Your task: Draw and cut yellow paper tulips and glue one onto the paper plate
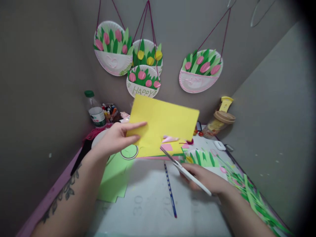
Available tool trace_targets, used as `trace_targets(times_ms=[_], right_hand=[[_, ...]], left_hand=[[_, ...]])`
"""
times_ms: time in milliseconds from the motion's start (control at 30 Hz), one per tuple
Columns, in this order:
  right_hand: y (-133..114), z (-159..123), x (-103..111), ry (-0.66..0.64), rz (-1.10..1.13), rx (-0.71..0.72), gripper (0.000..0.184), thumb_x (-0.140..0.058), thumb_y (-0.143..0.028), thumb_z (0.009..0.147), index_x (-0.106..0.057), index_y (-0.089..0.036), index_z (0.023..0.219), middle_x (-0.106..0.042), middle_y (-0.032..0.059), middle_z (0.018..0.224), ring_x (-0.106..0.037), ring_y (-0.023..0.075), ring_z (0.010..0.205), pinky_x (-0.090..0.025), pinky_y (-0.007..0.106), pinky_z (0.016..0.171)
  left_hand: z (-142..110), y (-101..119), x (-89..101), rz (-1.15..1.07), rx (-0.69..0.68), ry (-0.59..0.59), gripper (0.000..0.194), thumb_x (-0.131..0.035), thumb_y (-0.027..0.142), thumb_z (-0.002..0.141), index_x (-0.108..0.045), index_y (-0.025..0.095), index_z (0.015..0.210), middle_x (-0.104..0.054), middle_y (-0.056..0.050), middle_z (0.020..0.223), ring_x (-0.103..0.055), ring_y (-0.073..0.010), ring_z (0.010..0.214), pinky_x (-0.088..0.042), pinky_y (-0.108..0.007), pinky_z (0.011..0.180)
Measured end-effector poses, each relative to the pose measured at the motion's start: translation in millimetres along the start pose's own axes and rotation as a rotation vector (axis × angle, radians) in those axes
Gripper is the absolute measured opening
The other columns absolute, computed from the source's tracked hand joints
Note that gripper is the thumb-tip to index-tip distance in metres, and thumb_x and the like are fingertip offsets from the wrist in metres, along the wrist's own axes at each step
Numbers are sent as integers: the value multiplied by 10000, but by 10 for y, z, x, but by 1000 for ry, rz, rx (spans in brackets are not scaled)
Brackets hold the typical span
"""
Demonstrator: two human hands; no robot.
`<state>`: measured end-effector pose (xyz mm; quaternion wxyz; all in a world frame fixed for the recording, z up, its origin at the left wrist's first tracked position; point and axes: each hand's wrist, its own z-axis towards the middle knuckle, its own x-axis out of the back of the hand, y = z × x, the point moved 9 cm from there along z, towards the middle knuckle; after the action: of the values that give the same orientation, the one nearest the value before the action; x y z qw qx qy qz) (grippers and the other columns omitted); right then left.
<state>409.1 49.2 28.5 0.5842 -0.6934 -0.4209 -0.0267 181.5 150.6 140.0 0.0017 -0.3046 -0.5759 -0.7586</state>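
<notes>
A sheet of yellow paper (165,115) is held up by its left edge in my left hand (118,136), index finger on the front. White-handled scissors (190,174) are in my right hand (202,177), pointing up and left, with their tips just below the sheet. Beneath the sheet lie more yellow paper (150,151) and small pink pieces (166,147). Between my hands, a blue patterned pencil (170,191) rests on the table. A roll of tape (129,152) sits on light green paper (115,181) under my left hand.
Paper-plate flower baskets (113,64) hang on the wall. A bottle (95,110) and a container of markers (111,112) stand back left. A lidded cup (219,123) is back right. Green paper strips (256,197) cover the right edge, near a plate with paper leaves (203,158).
</notes>
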Motion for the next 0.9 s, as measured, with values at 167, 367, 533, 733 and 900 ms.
trace_targets(times_ms=[167, 367, 533, 733, 900], right_hand=[[-56, 23, 23, 55, 48, 0, 217, -499, -162, 535, -453, -195, 744, -465, -10, 740, -390, 141, 669, -340, 239, 582], [-82, 32, 13, 58, 84, 40, 255, -469, -151, 490, -452, -195, 740, -460, -24, 732, -379, 126, 650, -318, 229, 574], [-69, 15, 20, 54, 117, 54, 216, -518, -163, 525, -452, -193, 729, -446, -31, 709, -370, 119, 645, -299, 216, 555], [-65, 24, 22, 60, 148, 74, 201, -601, -222, 590, -470, -188, 738, -471, -13, 731, -386, 125, 656, -316, 213, 536], [-68, 29, 34, 76, 122, 75, 199, -626, -225, 615, -467, -191, 730, -458, -19, 728, -376, 120, 648, -317, 210, 531]], left_hand=[[-33, 34, 51, -193, 12, 268, 616, -708, 326, 708, -571, 195, 1294, -635, -112, 1258, -655, -209, 955, -556, -320, 788], [-33, 103, -146, -183, 26, 217, 569, -713, 315, 702, -613, 199, 1251, -642, -95, 1251, -664, -211, 963, -565, -277, 759], [-14, 116, -295, -147, 12, 112, 543, -680, 301, 726, -610, 194, 1253, -633, -91, 1264, -657, -206, 986, -563, -261, 755], [-14, 133, -334, -117, -3, 81, 529, -660, 262, 734, -607, 207, 1257, -609, -87, 1301, -645, -191, 1022, -551, -259, 816], [-17, 139, -361, -109, 8, 74, 534, -651, 262, 733, -602, 223, 1263, -610, -69, 1303, -649, -198, 1018, -554, -265, 804]])
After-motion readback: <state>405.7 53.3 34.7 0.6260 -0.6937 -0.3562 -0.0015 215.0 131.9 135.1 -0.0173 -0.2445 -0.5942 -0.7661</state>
